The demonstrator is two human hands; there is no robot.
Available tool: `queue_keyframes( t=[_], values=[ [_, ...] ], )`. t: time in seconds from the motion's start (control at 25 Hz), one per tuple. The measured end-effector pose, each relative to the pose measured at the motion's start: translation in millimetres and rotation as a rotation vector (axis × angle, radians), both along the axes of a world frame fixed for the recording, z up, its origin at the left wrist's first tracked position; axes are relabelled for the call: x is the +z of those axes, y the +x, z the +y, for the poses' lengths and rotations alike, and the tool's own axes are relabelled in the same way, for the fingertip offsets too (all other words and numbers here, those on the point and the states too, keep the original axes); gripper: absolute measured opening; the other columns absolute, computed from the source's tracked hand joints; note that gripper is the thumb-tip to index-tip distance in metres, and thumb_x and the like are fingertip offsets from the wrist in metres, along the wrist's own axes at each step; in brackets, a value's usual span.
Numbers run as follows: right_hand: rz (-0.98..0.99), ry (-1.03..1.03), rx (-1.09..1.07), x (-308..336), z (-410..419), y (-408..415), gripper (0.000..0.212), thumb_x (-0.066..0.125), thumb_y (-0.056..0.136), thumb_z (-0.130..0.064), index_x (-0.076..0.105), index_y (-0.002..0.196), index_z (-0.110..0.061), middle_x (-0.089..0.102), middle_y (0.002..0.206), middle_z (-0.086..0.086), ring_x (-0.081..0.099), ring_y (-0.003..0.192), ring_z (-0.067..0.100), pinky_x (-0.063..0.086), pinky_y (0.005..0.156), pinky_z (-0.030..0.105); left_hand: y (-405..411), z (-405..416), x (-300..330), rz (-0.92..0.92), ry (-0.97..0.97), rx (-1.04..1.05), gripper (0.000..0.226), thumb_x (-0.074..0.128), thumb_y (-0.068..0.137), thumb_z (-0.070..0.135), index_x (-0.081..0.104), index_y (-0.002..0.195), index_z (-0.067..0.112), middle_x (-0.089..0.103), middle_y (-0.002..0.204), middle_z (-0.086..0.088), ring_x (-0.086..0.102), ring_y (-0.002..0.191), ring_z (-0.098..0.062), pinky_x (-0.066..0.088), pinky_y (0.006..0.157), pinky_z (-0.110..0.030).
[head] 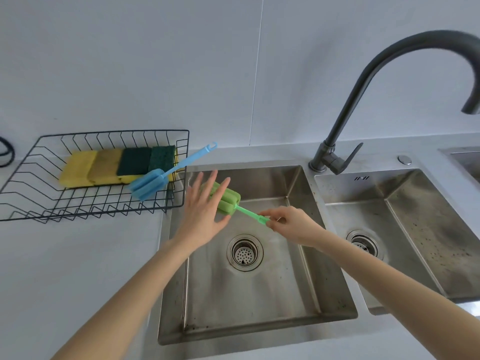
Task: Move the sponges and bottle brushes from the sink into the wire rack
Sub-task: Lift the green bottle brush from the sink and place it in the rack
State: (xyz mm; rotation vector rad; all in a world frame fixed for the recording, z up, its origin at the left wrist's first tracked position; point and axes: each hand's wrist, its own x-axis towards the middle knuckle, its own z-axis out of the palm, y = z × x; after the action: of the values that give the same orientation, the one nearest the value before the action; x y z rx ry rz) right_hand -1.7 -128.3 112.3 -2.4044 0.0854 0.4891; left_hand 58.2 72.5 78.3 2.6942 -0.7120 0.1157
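A green bottle brush [230, 201] hangs over the left sink basin [272, 294]. My right hand [288, 224] pinches the end of its handle. My left hand [205, 211] is spread flat, fingers apart, against the near side of its foam head, partly hiding it. The black wire rack [31, 178] stands on the counter to the left. Inside it lie several sponges in a row, yellow [78, 167] and green-topped [145, 159]. A blue bottle brush [150, 184] rests in the rack with its handle poking out over the right rim.
A dark curved faucet [363, 81] rises behind the divider between the basins. A second basin [405, 229] lies to the right. The left basin shows only its drain strainer [244, 253]. Grey counter [78, 268] runs below the rack. A dark cable [6, 152] sits at the far left.
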Motion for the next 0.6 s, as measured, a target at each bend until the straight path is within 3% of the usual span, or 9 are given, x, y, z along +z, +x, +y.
queue_keyframes(
  t=[0.12, 0.24, 0.4, 0.6],
  values=[
    [-0.069, -0.028, 0.036, 14, 5, 1, 0.035, 0.049, 0.093, -0.017, 0.060, 0.125, -0.025, 0.049, 0.070, -0.013, 0.053, 0.077, 0.016, 0.039, 0.069, 0.023, -3, 15, 3, -0.024, 0.005, -0.017, 0.078, 0.070, 0.074, 0.030, 0.021, 0.136, 0.031, 0.027, 0.152, -0.016, 0.017, 0.141, -0.042, 0.014, 0.111, -0.057],
    [-0.132, -0.056, 0.090, 26, 13, 3, 0.035, 0.049, 0.093, -0.018, 0.059, 0.125, -0.029, 0.043, 0.074, -0.014, 0.051, 0.080, 0.016, 0.036, 0.073, 0.021, -5, 30, 9, -0.020, -0.044, 0.015, 0.063, 0.071, 0.074, 0.025, 0.042, 0.130, 0.024, 0.042, 0.144, -0.017, 0.032, 0.135, -0.042, 0.026, 0.108, -0.058],
    [-0.167, -0.022, 0.116, 36, 24, 6, 0.032, 0.053, 0.091, -0.020, 0.063, 0.120, -0.027, 0.056, 0.086, -0.006, 0.054, 0.082, 0.014, 0.043, 0.078, 0.024, -7, 48, 21, -0.047, -0.089, 0.087, 0.055, 0.071, 0.075, 0.022, 0.053, 0.126, 0.017, 0.050, 0.136, -0.012, 0.041, 0.128, -0.036, 0.032, 0.105, -0.053],
    [-0.228, 0.032, -0.019, 44, 26, 22, 0.021, 0.056, 0.089, -0.020, 0.068, 0.104, -0.027, 0.057, 0.065, -0.014, 0.052, 0.065, 0.015, 0.039, 0.054, 0.010, 3, 78, 31, 0.003, -0.170, 0.219, 0.054, 0.071, 0.075, 0.023, 0.053, 0.127, 0.017, 0.050, 0.134, -0.011, 0.039, 0.127, -0.034, 0.033, 0.105, -0.051]
  ],
)
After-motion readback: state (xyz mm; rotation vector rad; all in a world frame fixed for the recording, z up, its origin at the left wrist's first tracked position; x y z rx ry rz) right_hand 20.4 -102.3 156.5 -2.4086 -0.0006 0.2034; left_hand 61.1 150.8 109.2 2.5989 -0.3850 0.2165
